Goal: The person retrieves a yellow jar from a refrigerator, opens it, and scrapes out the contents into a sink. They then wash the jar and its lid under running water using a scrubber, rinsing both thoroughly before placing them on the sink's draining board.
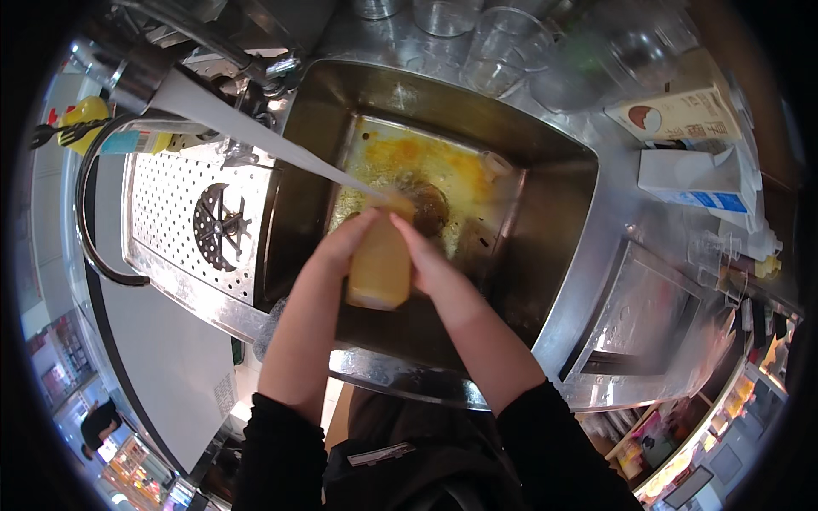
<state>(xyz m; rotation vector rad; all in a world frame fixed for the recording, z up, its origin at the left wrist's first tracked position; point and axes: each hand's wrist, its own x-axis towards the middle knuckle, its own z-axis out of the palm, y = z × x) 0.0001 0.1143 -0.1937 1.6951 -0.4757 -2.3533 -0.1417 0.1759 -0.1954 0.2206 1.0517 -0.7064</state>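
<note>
Over the steel sink [548, 191], a translucent bottle [380, 271] of yellow-orange liquid, or tinted that colour, is held between my two hands. My left hand [348, 246] wraps its left side and my right hand [422, 252] its right side, with the fingertips near its top. A white stream of water [268, 144] runs from the metal faucet [137, 76] at the upper left down to the bottle's top end. Orange-yellow residue [409, 150] spreads over the sink floor. Close by, a small pale cup-like piece [495, 165] lies in the far right corner.
Left of the sink is a perforated drain tray [172, 198] with a round rinser [220, 227]. Clear cups [508, 48] crowd the back ledge. Cartons [693, 175] stand at the right, above a rectangular steel lid [645, 313]. A yellow bottle [86, 124] is at far left.
</note>
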